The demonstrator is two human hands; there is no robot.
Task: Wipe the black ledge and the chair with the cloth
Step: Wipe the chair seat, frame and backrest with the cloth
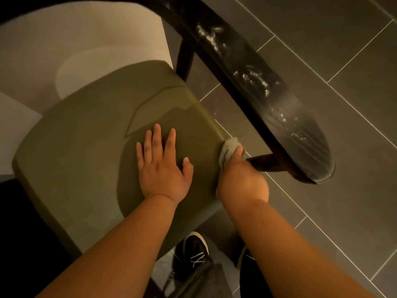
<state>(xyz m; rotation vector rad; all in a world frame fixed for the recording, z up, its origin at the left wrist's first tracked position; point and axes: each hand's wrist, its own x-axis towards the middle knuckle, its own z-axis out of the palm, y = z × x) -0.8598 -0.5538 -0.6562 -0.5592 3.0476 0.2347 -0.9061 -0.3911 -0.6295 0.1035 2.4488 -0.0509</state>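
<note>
The chair has an olive-green seat [86,147] and a curved black backrest and armrest [257,82] that carries white streaks of foam or dust. My left hand [163,166] lies flat on the seat with its fingers spread. My right hand [240,179] grips a crumpled grey cloth [228,148] and presses it against the seat's right edge, just in front of the black frame rail. Damp patches darken parts of the seat. No separate black ledge is visible in this view.
Dark grey floor tiles [343,61] with pale grout lines spread to the right. A white round table base [86,67] stands beyond the seat. My black shoes with white laces [193,252] are below the seat's front edge.
</note>
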